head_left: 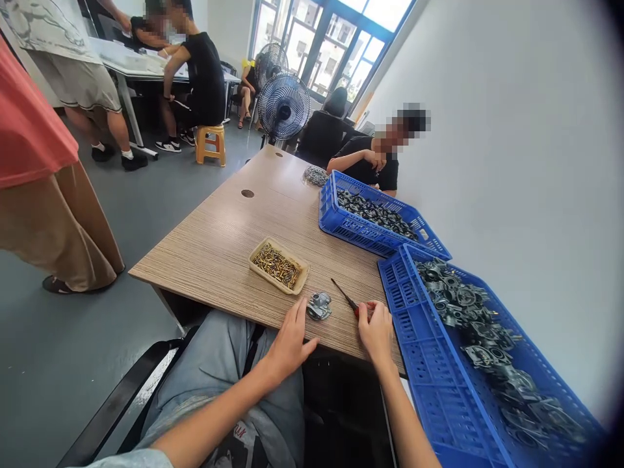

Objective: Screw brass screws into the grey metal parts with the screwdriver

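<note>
- Several people share the room: one in a red top and tan skirt [49, 175] stands just off the desk's left side, others sit or stand at a white table [131, 68] in the far corner, and one in a black T-shirt [365, 166] sits beyond the desk's far right corner.
- Two pedestal fans [283, 106] stand beyond the desk's far end, and an orange stool [210, 144] carries a seated person in black [205, 78] off to the left.
- A grey floor [97, 364] runs under everything, with a white wall [492, 149] on the right and tall windows [331, 45] at the back.
- The wood-grain desk [214, 244] stretches away from the near edge, and a round hole [247, 193] pierces its top.
- Two blue plastic crates line the right edge: the nearer crate [394, 286] is heaped with dark die-cast carburetor housings [458, 299], and the farther crate [351, 227] is packed with smaller dark metal parts [373, 211].
- A beige tray [254, 260] sits mid-desk, filled with brass pins [277, 265].
- A silvery coiled bundle [316, 175] lies just past the farther crate's corner.
- A carburetor body [319, 307] lies near the near edge, between the hands and just beside the left hand [290, 344], whose fingers are spread on the desk.
- The right hand [375, 331] curls around the red handle of a screwdriver [346, 298], its shaft pointing toward the far end.
</note>
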The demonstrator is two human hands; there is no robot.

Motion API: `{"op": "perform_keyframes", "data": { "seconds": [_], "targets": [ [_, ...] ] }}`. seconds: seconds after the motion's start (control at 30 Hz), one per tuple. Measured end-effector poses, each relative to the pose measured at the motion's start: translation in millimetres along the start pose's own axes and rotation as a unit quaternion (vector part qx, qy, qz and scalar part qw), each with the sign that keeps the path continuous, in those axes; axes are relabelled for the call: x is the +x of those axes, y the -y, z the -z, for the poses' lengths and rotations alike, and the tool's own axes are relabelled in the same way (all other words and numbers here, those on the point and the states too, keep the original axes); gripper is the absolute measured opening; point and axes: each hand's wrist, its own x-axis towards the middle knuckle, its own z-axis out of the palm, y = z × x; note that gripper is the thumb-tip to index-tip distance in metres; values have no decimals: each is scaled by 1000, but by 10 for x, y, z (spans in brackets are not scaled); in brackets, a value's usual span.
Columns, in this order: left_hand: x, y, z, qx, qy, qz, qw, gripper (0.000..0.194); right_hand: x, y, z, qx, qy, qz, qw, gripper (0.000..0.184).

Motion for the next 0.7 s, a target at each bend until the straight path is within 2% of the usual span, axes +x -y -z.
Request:
{"op": "perform_keyframes", "data": {
  "seconds": [0.07, 0.13, 0.23, 0.33, 0.43, 0.5, 0.6, 0.7],
  "targets": [
    [-257, -63, 69, 16, -15, -2, 1000, 77, 42, 252, 56, -23, 32, 39, 998, 36],
    [-477, -104, 120, 21, -18, -9, 1000, 62, 95, 549, 103, -60, 110, 116, 985, 36],
    [-652, -103, 158, 24, -17, -23, 999, 46, 212, 973, 112, -107, 222, 249, 937, 37],
    [-654, -50, 184, 16, -16, -33, 999, 39, 347, 1251, 56, -195, 279, 322, 883, 37],
    [-630, 28, 213, -5, -1, -30, 1000, 35, 451, 1374, -6, -282, 311, 350, 838, 42],
    [-681, 99, 205, -16, 17, -22, 999, 32, 485, 1405, -33, -312, 323, 360, 818, 45],
    [-903, 252, 103, -18, 57, 4, 998, 29, 490, 1422, -60, -328, 331, 370, 804, 48],
    [-1250, 464, -77, -18, 126, 54, 990, 27, 481, 1428, -85, -342, 336, 368, 797, 52]
  ]
}}
